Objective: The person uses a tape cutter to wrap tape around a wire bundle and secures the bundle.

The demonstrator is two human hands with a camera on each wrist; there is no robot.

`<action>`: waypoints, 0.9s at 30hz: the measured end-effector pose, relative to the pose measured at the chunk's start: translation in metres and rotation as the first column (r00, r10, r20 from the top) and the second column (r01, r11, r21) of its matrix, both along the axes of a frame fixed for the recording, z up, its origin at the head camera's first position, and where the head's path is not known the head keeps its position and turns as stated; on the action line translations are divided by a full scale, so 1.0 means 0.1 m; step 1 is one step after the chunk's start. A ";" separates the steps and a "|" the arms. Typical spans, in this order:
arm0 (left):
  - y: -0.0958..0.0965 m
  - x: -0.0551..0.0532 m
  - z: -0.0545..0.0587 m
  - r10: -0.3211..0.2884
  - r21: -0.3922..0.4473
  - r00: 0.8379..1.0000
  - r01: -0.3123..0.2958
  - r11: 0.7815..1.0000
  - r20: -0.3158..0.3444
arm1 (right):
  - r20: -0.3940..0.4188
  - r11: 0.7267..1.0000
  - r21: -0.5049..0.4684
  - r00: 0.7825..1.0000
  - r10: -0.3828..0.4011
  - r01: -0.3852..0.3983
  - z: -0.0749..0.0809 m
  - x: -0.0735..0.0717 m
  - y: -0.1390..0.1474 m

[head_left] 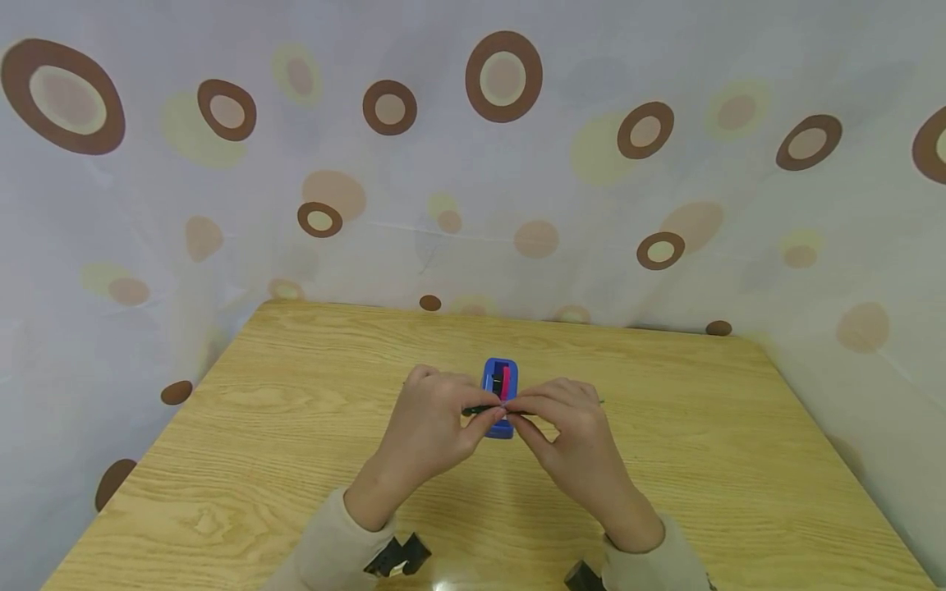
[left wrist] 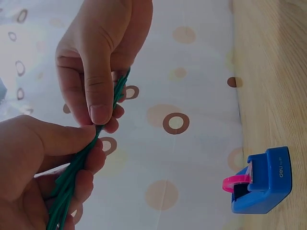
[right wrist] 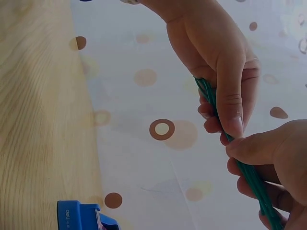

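Observation:
A bundle of thin green strands (left wrist: 72, 177) runs through both hands, which meet at its middle. My left hand (head_left: 436, 419) pinches it between thumb and curled fingers; in the left wrist view this hand (left wrist: 43, 158) is at lower left. Thumb tip to thumb tip with it, my right hand (head_left: 572, 427) grips the other stretch, shown at lower right in the right wrist view (right wrist: 276, 163). The fingers hide parts of the bundle. Just beyond and below the hands stands a blue tape dispenser (head_left: 499, 432) with a pink roll (left wrist: 236, 182), touched by neither hand.
The hands are above a light wood-grain table (head_left: 310, 361). Behind it hangs a pale cloth (head_left: 562, 189) with brown ring patterns, also at both sides. Black wrist mounts (head_left: 399, 555) show at the sleeve cuffs.

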State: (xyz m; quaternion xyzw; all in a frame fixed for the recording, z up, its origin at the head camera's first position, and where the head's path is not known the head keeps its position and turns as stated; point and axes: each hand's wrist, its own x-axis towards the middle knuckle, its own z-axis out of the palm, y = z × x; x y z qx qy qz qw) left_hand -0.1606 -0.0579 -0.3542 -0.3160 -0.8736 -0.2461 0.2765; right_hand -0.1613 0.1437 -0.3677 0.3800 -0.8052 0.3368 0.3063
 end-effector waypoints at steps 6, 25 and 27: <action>0.00 0.00 -0.01 0.018 -0.040 0.997 -0.021 0.999 -0.070 | -0.003 1.000 0.009 1.000 -0.010 0.010 0.00 0.00 0.00; 0.01 -0.01 0.00 -0.007 -0.071 0.977 -0.009 0.997 -0.215 | -0.006 0.999 0.043 1.000 -0.019 0.019 0.02 -0.02 0.03; 0.01 -0.02 0.00 -0.009 -0.066 0.980 -0.004 0.998 -0.200 | 0.007 0.999 0.043 1.000 -0.021 0.021 0.02 -0.02 0.04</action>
